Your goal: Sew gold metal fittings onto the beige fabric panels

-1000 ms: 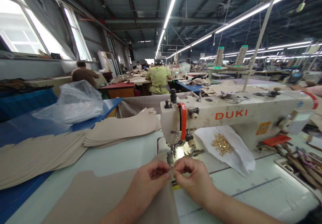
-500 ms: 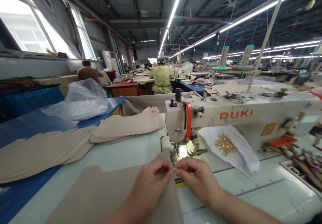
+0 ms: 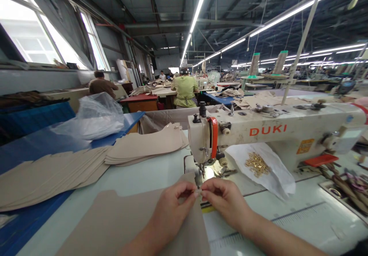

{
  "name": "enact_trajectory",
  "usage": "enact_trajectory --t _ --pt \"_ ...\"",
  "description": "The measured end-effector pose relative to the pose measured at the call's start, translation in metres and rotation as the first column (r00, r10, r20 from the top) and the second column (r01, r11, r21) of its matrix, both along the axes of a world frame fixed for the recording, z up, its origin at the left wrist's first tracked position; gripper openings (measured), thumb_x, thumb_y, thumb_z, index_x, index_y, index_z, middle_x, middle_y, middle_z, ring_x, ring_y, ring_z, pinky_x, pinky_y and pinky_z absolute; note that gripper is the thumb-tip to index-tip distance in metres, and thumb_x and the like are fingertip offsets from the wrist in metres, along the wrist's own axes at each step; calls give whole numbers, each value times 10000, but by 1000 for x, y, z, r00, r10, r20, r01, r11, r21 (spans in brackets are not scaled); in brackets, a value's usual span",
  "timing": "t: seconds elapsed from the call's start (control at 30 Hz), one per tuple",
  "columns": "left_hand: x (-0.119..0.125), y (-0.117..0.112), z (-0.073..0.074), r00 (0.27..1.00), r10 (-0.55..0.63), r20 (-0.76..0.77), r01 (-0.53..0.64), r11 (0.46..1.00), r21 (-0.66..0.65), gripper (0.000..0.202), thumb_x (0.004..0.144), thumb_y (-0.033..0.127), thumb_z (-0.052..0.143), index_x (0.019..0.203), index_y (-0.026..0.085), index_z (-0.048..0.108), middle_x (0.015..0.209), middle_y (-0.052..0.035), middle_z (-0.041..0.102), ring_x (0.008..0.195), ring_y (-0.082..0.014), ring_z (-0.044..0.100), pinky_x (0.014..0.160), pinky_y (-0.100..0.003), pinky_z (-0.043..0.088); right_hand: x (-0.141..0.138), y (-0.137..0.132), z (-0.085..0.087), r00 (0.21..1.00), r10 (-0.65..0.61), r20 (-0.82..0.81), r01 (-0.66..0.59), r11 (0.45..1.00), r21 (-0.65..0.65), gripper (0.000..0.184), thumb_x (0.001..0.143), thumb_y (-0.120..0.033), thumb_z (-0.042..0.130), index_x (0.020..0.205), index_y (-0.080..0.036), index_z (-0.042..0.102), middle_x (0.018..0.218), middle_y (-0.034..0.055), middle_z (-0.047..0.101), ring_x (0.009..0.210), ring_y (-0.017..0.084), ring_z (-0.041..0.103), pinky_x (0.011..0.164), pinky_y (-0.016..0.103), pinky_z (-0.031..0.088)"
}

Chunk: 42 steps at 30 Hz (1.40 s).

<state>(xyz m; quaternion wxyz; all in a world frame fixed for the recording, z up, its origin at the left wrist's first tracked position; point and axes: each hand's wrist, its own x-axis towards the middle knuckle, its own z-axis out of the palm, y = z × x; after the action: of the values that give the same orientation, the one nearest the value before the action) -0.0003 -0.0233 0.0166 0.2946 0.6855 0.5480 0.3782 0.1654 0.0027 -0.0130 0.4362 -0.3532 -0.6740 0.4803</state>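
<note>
My left hand (image 3: pixel 174 206) and my right hand (image 3: pixel 227 200) meet in front of the needle area of a white sewing machine (image 3: pixel 270 127). Thumb and forefinger of each pinch a small pale strip (image 3: pixel 197 191) between them; its exact kind is too small to make out. Under my left hand and forearm lies a large beige cut panel (image 3: pixel 123 213), its upper right corner close to the presser foot (image 3: pixel 203 171). Behind the machine's needle, small gold metal pieces (image 3: pixel 257 164) are heaped on a white sheet (image 3: pixel 280 181).
Stacked beige panels (image 3: pixel 146 144) and more fanned panels (image 3: pixel 51 175) lie to the left. Beyond them sits a clear plastic bag (image 3: pixel 100 116). A tray (image 3: pixel 342 200) of tools is at the right. Other people (image 3: pixel 184 89) sit working farther off.
My hands hold nearly the same pose at the small strip. The view has shifted slightly; the panel and stacks lie as before.
</note>
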Motion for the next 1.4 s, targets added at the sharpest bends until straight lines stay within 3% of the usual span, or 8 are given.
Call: enact_trajectory --t 0.2,0.3,0.43,0.6,0.77,1.1,1.3,1.4 --pt "-3 3 3 996 -63 -58 60 997 -49 135 766 263 562 793 193 674 802 -24 705 783 -203 646 738 -266 488 2 0 1 980 -61 188 35 989 141 102 735 -110 522 681 -164 590 591 -36 503 555 97 442 526 191 324" --pt "-16 7 3 986 -52 -161 52 999 -3 230 797 281 531 975 195 649 1004 -58 688 948 -227 624 862 -325 479 3 1 -2 989 -20 147 12 998 56 101 716 -101 510 657 -164 561 549 -50 462 514 87 406 486 183 299" --pt "-31 9 -12 924 51 -379 32 978 209 296 842 273 449 1074 174 603 1128 -112 633 1083 -259 565 981 -443 418 1 4 -3 997 -2 73 8 996 -84 83 695 -103 524 645 -161 555 537 -54 474 499 79 405 476 173 303" --pt "-26 -1 -32 870 39 -491 138 938 319 322 845 230 444 1144 175 551 1147 -123 616 1087 -251 565 957 -450 458 -2 15 5 994 36 101 -6 959 -284 63 676 -124 575 628 -161 593 496 -56 538 429 70 464 432 160 328" --pt "-20 -6 -31 870 22 -493 159 934 321 320 845 229 450 1147 168 538 1113 -134 622 1052 -265 586 921 -457 488 -6 29 19 977 122 177 -37 905 -424 112 633 -104 609 538 -162 593 473 -43 590 368 67 496 377 150 331" --pt "-8 4 -18 896 -4 -445 205 890 406 172 833 197 466 864 196 635 899 -77 668 867 -214 624 802 -353 530 -12 45 29 919 249 306 -64 859 -508 186 605 -72 539 442 -161 545 400 -30 559 311 80 483 344 161 346" --pt "1 12 -17 849 -7 -528 317 807 499 237 835 129 404 708 185 596 725 -61 639 738 -199 585 685 -320 517 -10 48 28 891 259 374 -69 889 -453 143 610 -121 607 481 -160 559 438 -6 597 377 110 548 380 175 403" --pt "4 14 -19 843 8 -538 314 806 502 227 807 104 403 681 192 571 704 -51 627 721 -184 582 677 -294 510 -10 49 28 870 254 422 -70 912 -405 166 631 -118 600 479 -162 550 447 -3 602 381 117 557 391 186 416"
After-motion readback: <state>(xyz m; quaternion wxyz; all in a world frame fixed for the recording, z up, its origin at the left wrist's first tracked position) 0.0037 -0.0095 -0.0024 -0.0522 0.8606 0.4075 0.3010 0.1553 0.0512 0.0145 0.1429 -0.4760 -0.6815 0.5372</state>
